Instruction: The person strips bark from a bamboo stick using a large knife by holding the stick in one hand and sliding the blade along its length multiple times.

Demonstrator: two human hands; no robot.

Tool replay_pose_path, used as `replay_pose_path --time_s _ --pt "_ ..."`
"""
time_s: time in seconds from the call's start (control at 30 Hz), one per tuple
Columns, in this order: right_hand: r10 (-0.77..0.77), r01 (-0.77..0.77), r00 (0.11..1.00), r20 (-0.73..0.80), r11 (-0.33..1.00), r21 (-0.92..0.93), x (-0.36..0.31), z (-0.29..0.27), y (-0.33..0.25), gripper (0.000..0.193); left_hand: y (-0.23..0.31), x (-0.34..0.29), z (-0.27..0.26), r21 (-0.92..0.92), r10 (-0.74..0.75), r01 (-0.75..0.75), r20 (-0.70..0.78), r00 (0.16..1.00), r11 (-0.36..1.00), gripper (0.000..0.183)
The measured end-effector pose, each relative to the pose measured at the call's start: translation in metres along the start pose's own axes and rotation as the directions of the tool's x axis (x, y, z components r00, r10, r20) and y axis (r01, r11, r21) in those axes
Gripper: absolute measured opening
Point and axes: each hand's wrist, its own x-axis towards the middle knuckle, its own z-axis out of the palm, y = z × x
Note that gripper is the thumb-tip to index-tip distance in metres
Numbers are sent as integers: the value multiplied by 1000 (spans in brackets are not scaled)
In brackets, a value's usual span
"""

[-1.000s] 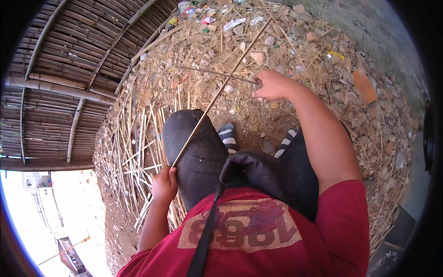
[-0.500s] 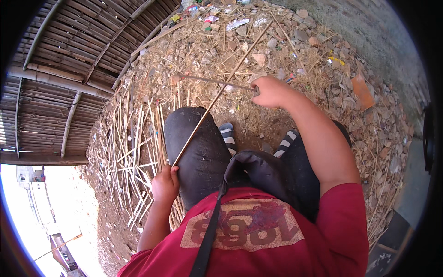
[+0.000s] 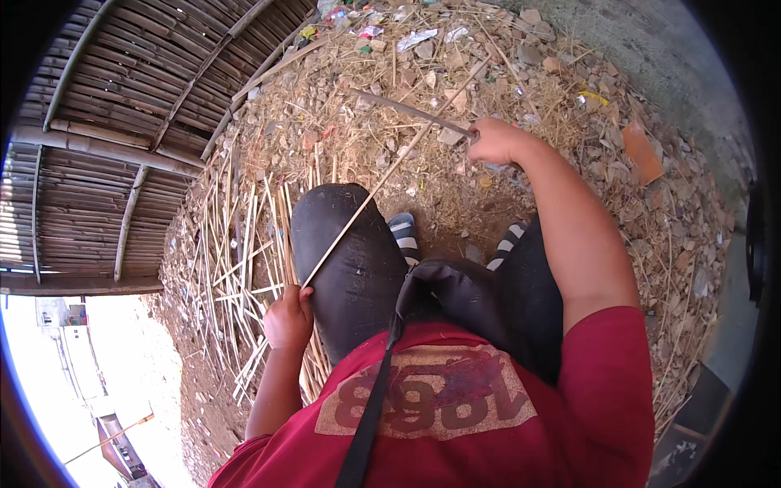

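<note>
Partly hidden, thin bamboo strip (image 3: 382,179) end inside left hand (image 3: 287,317), blade (image 3: 411,108) handle inside right hand (image 3: 496,140)

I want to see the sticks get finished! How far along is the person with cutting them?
Looks partly done: a pile of thin pale split sticks already lies on the ground by the left knee. In hand now: the left hand holds one long thin stick across the knee, while the right hand holds a blade against it. How many sticks remain uncut cannot be told.
</note>
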Motion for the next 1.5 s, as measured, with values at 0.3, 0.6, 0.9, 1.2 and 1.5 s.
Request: replay_pose_path --time_s 0.3,0.6,0.9,1.2,1.5 --pt "-179 176 984 -16 976 -130 7 12 -5 54 -2 3 5 -48 -7 7 0 1000 999 34" --pt "-233 229 972 -2 957 -180 3 32 -5 47 -12 -9 9 -59 8 -7 22 1000 998 31" --pt "-279 280 959 40 925 -257 3 33 -27 47 -10 -8 14 -44 -1 -1 -48 999 999 36" --pt "-310 291 951 10 880 -376 -16 31 -56 40 -11 -11 8 -11 -23 23 -62 998 1000 35" --pt "-232 210 970 -77 952 -220 -6 37 -47 44 -9 -12 4 -41 5 -9 -100 995 999 34"
